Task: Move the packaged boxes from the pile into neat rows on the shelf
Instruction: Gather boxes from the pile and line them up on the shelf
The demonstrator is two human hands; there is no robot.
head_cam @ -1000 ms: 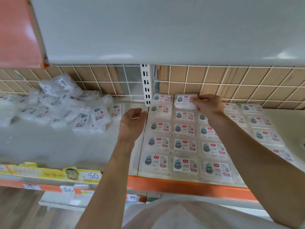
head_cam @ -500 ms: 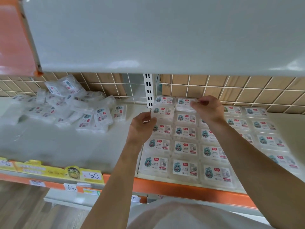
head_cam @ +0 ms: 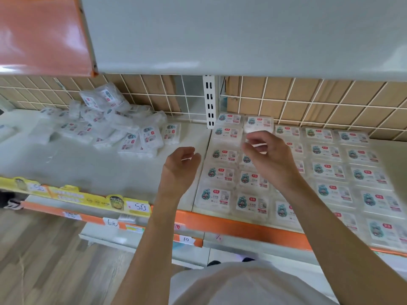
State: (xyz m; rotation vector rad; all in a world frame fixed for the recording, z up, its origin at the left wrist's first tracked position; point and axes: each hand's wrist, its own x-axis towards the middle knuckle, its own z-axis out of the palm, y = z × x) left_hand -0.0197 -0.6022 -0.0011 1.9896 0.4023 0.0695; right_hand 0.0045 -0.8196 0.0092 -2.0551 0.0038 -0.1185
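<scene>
**A:** Status?

**B:** Both my hands are empty. My right hand (head_cam: 267, 158) hovers above the second column of rows, fingers loosely curled, gripping nothing, apart from the clear-wrapped white box with the teal label (head_cam: 258, 123) that sits on top at the back of that column. My left hand (head_cam: 181, 165) hangs over the bare white shelf board (head_cam: 88, 166), fingers relaxed and half curled, touching nothing.

**A:** Where's the stock?

**B:** Loose pile of the same clear-wrapped packs (head_cam: 114, 126) is on the left bay, heaped against the white wire grid backing (head_cam: 154, 93). Neat rows (head_cam: 330, 170) fill the right bay, labels up, from the white slotted upright (head_cam: 209, 102) outward.

**A:** Next step?

**B:** My guess: reach left for the next pack. The ones at the pile's near edge look easiest; they lie flat and free. Pulling from the heap's middle could topple the tilted packs above.

**A:** Tips?

**B:** Take one by its edges, label up, same orientation as the rows. The wrap looks slick, so pinch firmly. Set it square on the column and butt it to its neighbours. That back box looks stacked a layer higher, so I'd check it sits flat.
</scene>
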